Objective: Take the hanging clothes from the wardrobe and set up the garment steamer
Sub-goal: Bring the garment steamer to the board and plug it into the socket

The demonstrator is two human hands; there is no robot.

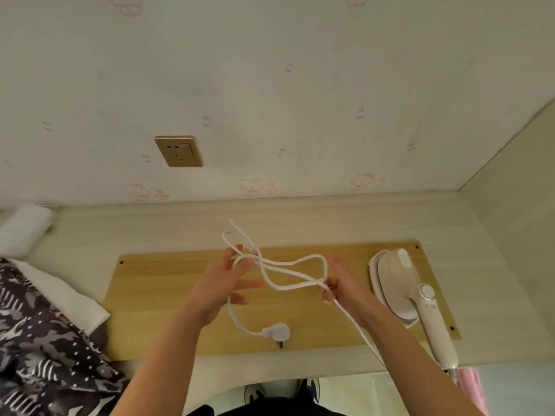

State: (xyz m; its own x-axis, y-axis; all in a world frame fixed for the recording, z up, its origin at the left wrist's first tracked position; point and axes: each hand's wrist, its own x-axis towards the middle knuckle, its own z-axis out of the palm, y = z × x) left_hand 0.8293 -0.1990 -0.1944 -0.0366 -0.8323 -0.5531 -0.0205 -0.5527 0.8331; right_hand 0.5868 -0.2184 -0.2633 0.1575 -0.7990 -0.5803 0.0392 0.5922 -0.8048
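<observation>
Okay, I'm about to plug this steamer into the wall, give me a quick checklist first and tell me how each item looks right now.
1. Cord untangled: not ok. The cord crosses itself in loops, draped over the left hand and pinched by the right hand.
2. Plug free: ok. The plug is below the left hand, and neither hand grips it.
3. Wall socket free: ok, nothing is plugged in.
4. Steamer set down: ok. The steamer lies on the wooden board, apart from both hands.
5. Water in the tank: cannot tell.
6. Cord reaches the socket: cannot tell.
</observation>
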